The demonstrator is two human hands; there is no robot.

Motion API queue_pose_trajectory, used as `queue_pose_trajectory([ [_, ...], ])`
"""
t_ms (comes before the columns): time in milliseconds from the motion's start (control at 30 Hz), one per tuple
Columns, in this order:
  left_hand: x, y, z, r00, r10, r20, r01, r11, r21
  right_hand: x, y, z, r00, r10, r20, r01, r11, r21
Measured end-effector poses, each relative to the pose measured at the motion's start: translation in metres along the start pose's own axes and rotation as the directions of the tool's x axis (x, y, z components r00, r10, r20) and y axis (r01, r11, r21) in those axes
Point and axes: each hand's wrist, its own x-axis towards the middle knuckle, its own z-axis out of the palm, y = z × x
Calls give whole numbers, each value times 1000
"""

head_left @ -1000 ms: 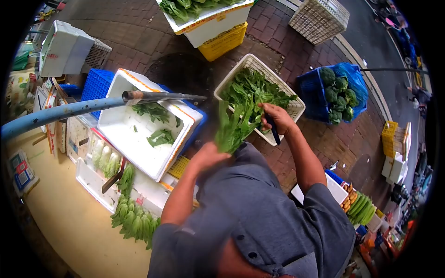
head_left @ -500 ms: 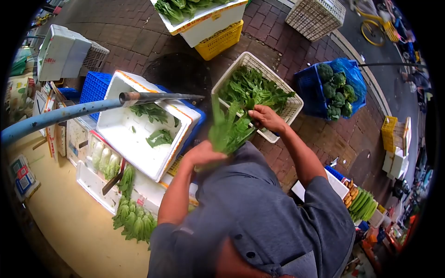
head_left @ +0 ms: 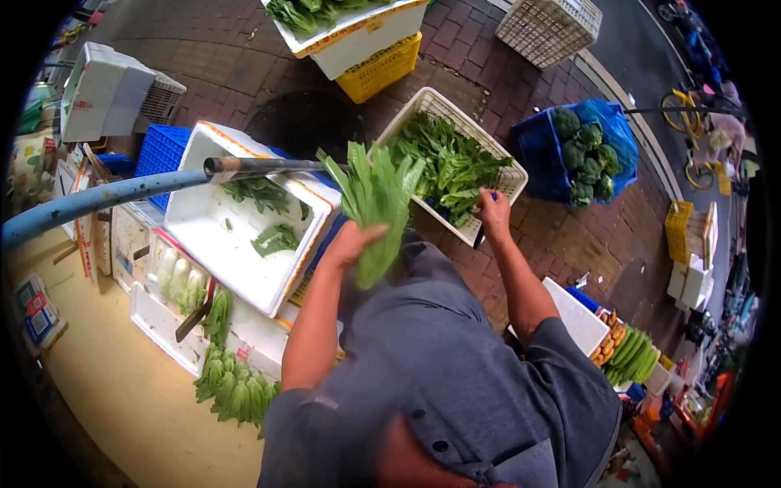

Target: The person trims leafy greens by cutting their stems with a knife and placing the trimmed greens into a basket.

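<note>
My left hand [head_left: 355,244] is closed around a bunch of long-leaved green lettuce [head_left: 376,207], holding it upright in front of my body. Over the near right rim of a cream plastic crate [head_left: 514,185] is my right hand [head_left: 493,213], its fingers pinched together beside the leafy greens [head_left: 447,159] heaped inside. A small dark blue item shows just below that hand; its kind is too small to tell. Left of my left hand stands a white foam box [head_left: 232,264] with a few loose green leaves [head_left: 277,238] on its bottom.
A blue metal pole [head_left: 106,195] juts across the foam box. Broccoli [head_left: 589,154] fills a blue crate [head_left: 533,159] to the right. Stacked boxes with greens and a yellow crate [head_left: 381,69] stand ahead. Lettuce heads [head_left: 236,390] lie on the tan table [head_left: 122,390] at left.
My left hand has raised the lettuce bunch and tilted it up, away from the right hand. My right hand has let go of the bunch and moved right, to the crate's near rim.
</note>
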Motion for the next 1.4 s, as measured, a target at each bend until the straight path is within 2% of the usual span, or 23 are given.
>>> queue_pose_trajectory([
  [33,5,1,6,1000,15,-23,-16,999,-39,-11,4,2,1000,-27,0,27,1000,-6],
  [100,20,1,18,997,46,-69,-50,997,-66,-37,4,11,990,-26,138,32,999,-42],
  [167,36,-4,27,993,76,-95,-85,992,-94,-68,-5,32,924,-49,378,108,985,-137],
  [233,55,-11,35,986,129,-107,-134,990,-43,-104,-33,57,862,71,502,-45,997,-64],
  [267,58,-6,44,987,118,-106,-125,990,-61,-124,-65,66,833,97,544,-31,991,-129],
  [300,57,1,54,989,106,-102,-114,990,-77,-118,-37,72,815,-51,578,116,990,-77],
  [367,48,25,72,985,101,-140,-95,994,46,-118,-24,81,821,-192,538,291,951,-105],
  [467,51,23,78,969,195,-150,-207,976,-72,-106,-6,86,832,-311,460,406,905,-123],
  [500,47,24,80,959,221,-175,-244,962,-124,-104,-10,85,842,-215,495,254,967,-13],
  [533,51,19,70,969,217,-115,-233,962,-143,-102,-14,83,836,-118,537,84,993,88],
  [600,42,19,57,962,98,-255,-137,981,-138,-106,-32,79,812,32,583,-215,945,247],
  [633,38,18,54,946,37,-321,-87,986,-142,-104,-33,77,792,47,608,-256,931,261],
  [667,44,6,49,893,60,-445,-125,985,-118,-101,-34,73,772,63,632,-298,915,273],
  [767,43,-11,36,967,-93,-237,19,954,-298,-105,-51,71,720,83,689,-381,877,293],
  [800,44,-13,43,1000,3,28,15,784,-620,-104,-54,70,691,96,717,-407,870,276],
  [833,43,-16,49,997,50,58,0,761,-649,-104,-54,69,660,110,743,-434,863,258],
  [900,39,-18,61,983,145,116,-21,708,-706,-104,-52,71,653,131,746,-455,855,248],
  [933,44,-24,61,993,84,79,-3,708,-706,-105,-50,71,650,146,746,-469,849,242],
  [1033,45,-25,59,992,100,78,-5,645,-764,-101,-41,75,764,63,642,-257,943,214],
  [1067,45,-24,58,991,106,78,-5,626,-780,-102,-39,76,833,18,554,-169,960,224],
  [1100,46,-25,55,989,106,99,12,620,-784,-100,-42,74,881,76,467,-140,985,104],
  [1267,35,-10,59,980,150,128,12,604,-797,-114,-67,60,929,88,360,-145,980,135],
  [1400,42,-17,54,988,147,39,-60,613,-788,-129,-72,53,912,-10,410,32,998,-46],
])
